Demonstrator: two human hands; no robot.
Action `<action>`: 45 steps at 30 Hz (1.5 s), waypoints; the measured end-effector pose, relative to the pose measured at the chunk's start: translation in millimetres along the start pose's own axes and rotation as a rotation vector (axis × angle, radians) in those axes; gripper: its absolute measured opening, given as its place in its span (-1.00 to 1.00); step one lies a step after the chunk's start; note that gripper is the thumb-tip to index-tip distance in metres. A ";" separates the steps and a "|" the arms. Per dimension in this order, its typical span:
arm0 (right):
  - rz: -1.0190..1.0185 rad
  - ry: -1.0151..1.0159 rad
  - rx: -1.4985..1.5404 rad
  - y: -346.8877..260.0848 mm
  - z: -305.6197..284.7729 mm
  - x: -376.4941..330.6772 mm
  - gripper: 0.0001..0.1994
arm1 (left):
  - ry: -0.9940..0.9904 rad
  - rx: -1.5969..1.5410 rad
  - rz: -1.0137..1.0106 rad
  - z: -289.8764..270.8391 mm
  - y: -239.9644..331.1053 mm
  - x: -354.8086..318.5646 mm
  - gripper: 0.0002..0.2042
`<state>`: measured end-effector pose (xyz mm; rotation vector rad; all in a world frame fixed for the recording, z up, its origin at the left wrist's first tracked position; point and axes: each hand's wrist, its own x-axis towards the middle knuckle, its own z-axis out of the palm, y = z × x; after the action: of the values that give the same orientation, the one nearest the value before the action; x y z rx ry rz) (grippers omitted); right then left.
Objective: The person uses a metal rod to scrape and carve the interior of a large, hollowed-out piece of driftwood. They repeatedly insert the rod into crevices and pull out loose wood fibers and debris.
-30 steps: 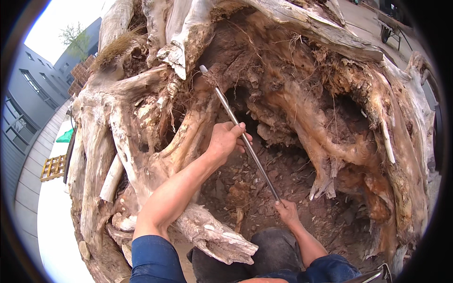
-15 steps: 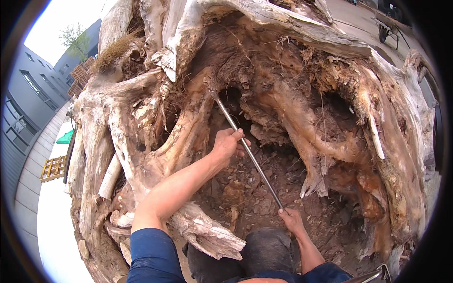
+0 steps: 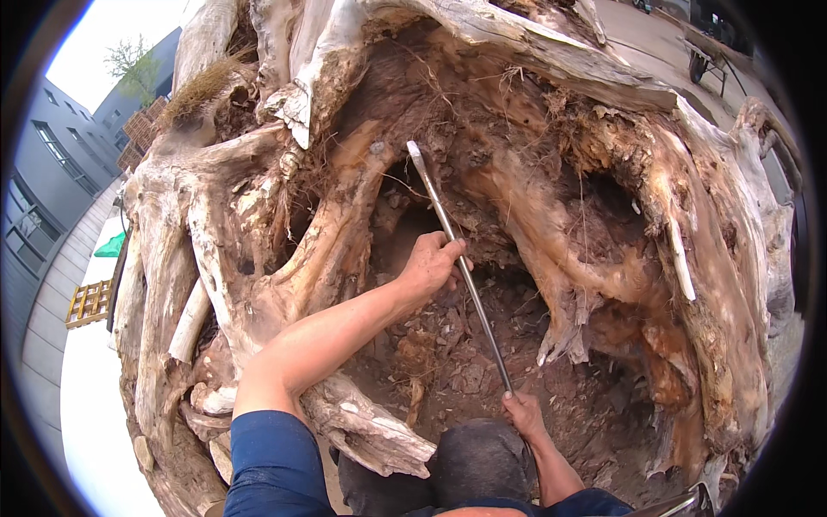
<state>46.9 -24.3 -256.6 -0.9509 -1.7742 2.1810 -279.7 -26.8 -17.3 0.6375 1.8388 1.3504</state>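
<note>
Head view, downward (close)

Both hands (image 3: 429, 269) grip a metal bar (image 3: 457, 258) against the stump (image 3: 258, 215).

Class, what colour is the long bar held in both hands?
The bar is grey metal, paler at its tip; head view.

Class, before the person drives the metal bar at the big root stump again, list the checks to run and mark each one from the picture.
1. Left hand wrapped round the metal bar mid-shaft: ok.
2. Right hand on the bar's lower end: ok.
3. Bar tip free of the root stump: cannot tell.
4. Hollow ahead free of other hands: ok.
5. Gloves on: not ok, both hands bare.
</note>
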 end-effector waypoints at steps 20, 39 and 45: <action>0.263 -0.405 0.377 -18.1 51.5 39.4 -0.50 | 0.031 -0.098 0.051 -59.8 -35.2 20.0 -0.79; 0.297 -0.513 0.563 -98.8 127.5 90.8 -0.55 | 0.232 0.018 0.050 -61.9 -31.7 8.9 -0.73; 0.259 -0.565 0.596 -92.8 145.2 82.9 -0.50 | 0.248 0.042 0.174 -71.6 -40.0 6.9 -0.73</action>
<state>-124.2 -75.3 -188.1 -0.4635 -1.0406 3.1076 -339.9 -75.3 -45.8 0.6901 2.0512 1.5666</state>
